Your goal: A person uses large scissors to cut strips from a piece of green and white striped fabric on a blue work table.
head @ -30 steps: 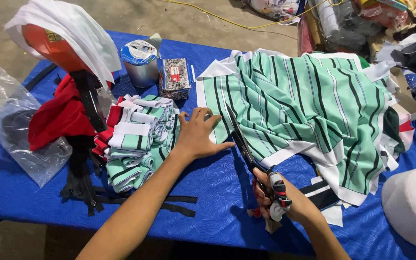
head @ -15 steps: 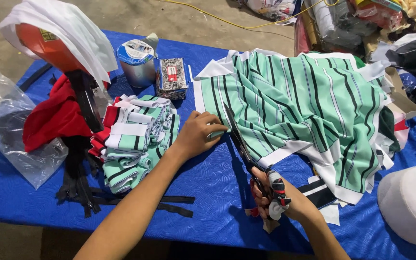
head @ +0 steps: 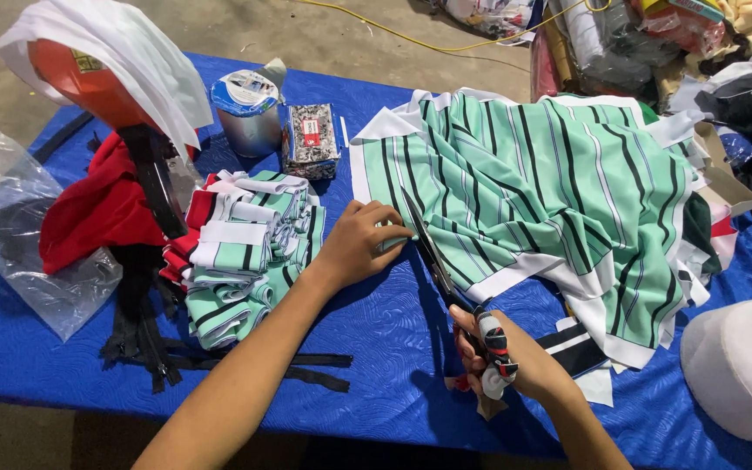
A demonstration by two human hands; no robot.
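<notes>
Blue table (head: pixel 393 339) across most of frame. At centre, left hand (head: pixel 360 244), fingers curled narrow, pinching the left edge of green striped cloth (head: pixel 550 191) and pressing it to the table. At lower centre-right, right hand (head: pixel 502 361), fingers closed through the handles of scissors (head: pixel 446 274); handles wrapped in tape, mostly hidden by the fingers. Blades pointing up-left, lying along the cloth's left edge, just beside the left hand; whether blades are parted cannot be told.

Containers: metal tin (head: pixel 247 111) at upper centre-left, lid on, contents hidden. Patterned small box (head: pixel 311 139) just right of the tin, closed, contents not visible. Clear plastic bag (head: pixel 19 235) at left edge, dark item inside, kind not made out. Cardboard box (head: pixel 724 178) at right edge, partly under cloth, contents unclear.

Stack of cut striped pieces (head: pixel 241 261) left of the left hand, green, white and red. Red cloth (head: pixel 97 209) further left. Black straps (head: pixel 219 365) at lower left, trailing from under the stack. Orange rounded object (head: pixel 76 74) at upper left, draped in white cloth, shape largely covered. White cap (head: pixel 741 365) at lower right, cut off by the frame. Heap of bundled fabrics at upper right, cut off, items indistinct. Both forearms cut off at the lower edge.
</notes>
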